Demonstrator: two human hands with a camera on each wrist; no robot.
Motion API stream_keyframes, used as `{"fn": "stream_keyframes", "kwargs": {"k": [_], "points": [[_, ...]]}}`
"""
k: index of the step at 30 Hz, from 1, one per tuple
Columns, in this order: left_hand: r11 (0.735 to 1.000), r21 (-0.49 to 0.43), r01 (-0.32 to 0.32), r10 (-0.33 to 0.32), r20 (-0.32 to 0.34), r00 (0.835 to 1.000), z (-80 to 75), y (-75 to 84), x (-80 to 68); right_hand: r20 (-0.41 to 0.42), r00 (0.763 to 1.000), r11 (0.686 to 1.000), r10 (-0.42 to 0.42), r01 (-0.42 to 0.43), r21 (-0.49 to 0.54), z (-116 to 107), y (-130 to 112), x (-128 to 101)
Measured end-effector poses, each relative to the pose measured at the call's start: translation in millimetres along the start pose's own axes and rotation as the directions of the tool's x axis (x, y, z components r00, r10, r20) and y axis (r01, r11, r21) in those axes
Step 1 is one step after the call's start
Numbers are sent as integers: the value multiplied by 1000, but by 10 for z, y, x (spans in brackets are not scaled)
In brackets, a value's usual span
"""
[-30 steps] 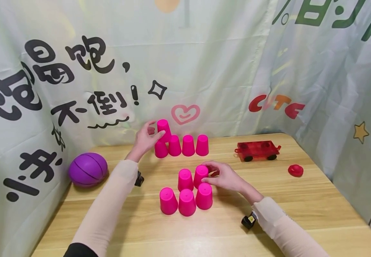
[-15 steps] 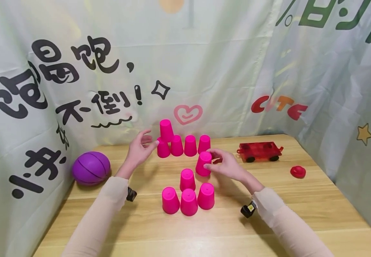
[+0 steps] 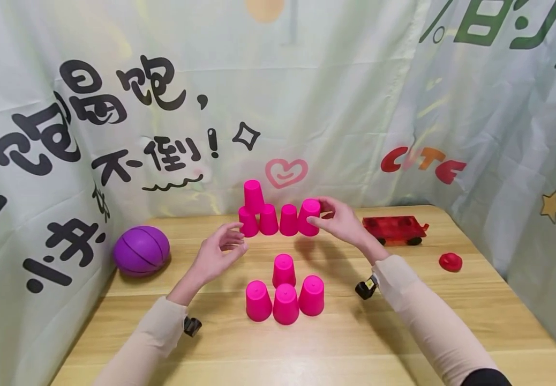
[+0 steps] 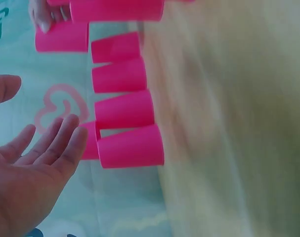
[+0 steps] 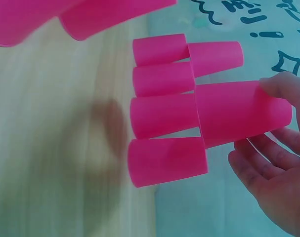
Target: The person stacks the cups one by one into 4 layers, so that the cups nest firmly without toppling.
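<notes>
My right hand (image 3: 343,222) pinches a pink plastic cup (image 5: 246,113) between thumb and fingers, mouth down. In the head view this cup overlaps the right end of the back row of pink cups (image 3: 288,220). In the right wrist view it is level with the tops of the row, where one upper cup (image 5: 216,58) also sits. That upper cup stands over the row's left end. My left hand (image 3: 216,254) holds nothing, its fingers loosely bent, in front of the row's left end. Nearer me stand several more upside-down cups (image 3: 286,304), one behind the other three.
A purple ball (image 3: 141,250) lies at the table's left edge. A red toy wagon (image 3: 393,230) with black wheels stands back right, partly behind the right forearm. A small red object (image 3: 450,262) lies in front of it. A printed curtain (image 3: 345,107) hangs behind the wooden table (image 3: 230,348).
My right hand has lifted a cup from the front group and carried it to the back row. My left hand has let go of the upper cup and drawn back toward me.
</notes>
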State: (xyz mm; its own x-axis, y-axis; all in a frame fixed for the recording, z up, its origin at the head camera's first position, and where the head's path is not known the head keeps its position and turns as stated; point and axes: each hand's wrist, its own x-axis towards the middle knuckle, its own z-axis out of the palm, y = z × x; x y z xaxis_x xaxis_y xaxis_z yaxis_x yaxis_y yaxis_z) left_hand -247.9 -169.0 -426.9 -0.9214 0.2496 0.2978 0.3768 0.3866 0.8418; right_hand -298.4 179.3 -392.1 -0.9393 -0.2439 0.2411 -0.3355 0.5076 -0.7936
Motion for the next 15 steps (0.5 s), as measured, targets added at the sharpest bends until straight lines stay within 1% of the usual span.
{"fn": "stream_keyframes", "kwargs": {"k": [7,11,15], "points": [[1000,11,-9,8,81,997,61,8,-263,-21,999,999,48,-47,12,-23,-28,163],[1000,-14,-26,28,140,990,81,2,-378,-31,998,998,58,-58,9,-15,-30,242],[999,-25,-28,32,198,980,73,5,-471,-33,997,998,69,-69,10,-5,-24,306]]}}
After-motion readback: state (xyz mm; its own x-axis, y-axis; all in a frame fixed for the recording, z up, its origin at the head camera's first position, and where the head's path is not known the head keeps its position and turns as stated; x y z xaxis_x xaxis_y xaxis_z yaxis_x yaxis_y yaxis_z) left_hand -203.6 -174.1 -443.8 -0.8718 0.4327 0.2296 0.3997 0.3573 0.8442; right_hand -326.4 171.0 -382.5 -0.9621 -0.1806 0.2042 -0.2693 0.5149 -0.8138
